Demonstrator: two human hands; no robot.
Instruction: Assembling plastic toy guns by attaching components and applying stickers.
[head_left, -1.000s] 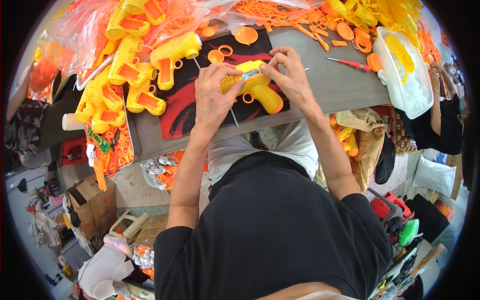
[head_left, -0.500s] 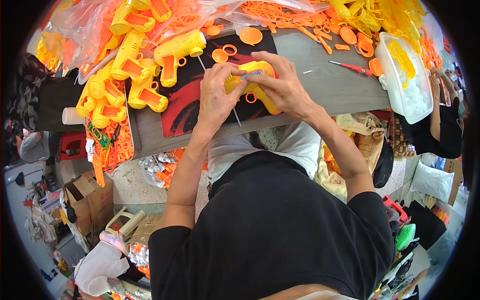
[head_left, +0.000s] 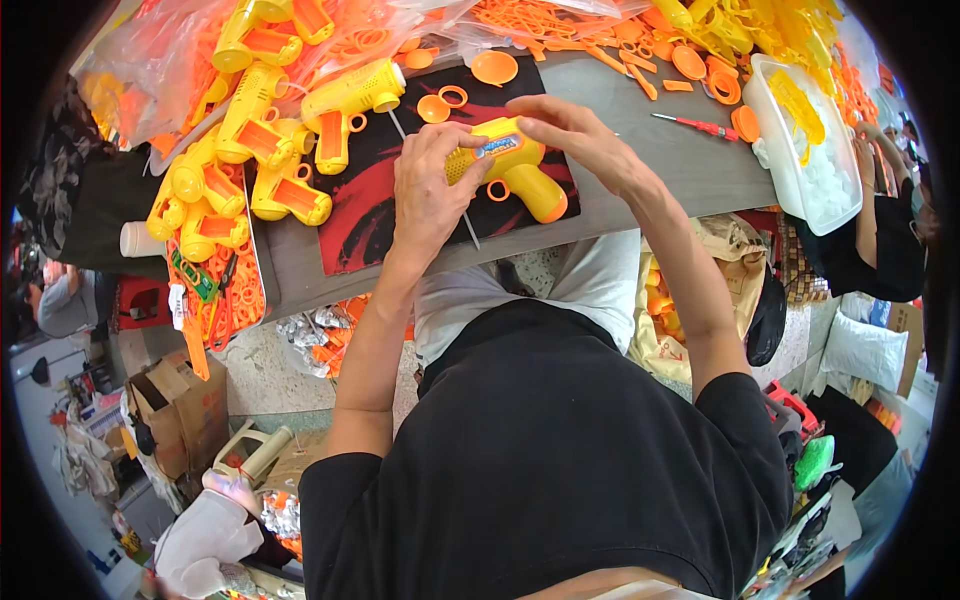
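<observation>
A yellow toy gun with a blue and white sticker on its side and an orange ring trigger is held just above the dark red and black mat. My left hand grips its dotted front end between thumb and fingers, covering part of it. At the rear end, my right hand has its thumb and fingers stretched out and apart. Its fingertips are by the gun's top edge; whether they touch it I cannot tell. A thin metal rod shows below my left hand.
Several yellow toy guns are heaped at the left. Beyond the mat lie orange cups and rings. A red screwdriver and a white tub are at the right. Another person's arm shows beside the tub.
My right hand has drawn off the gun's side, its fingers opening. The gun's handle and sticker now show more fully. My left hand keeps its grip on the front end.
</observation>
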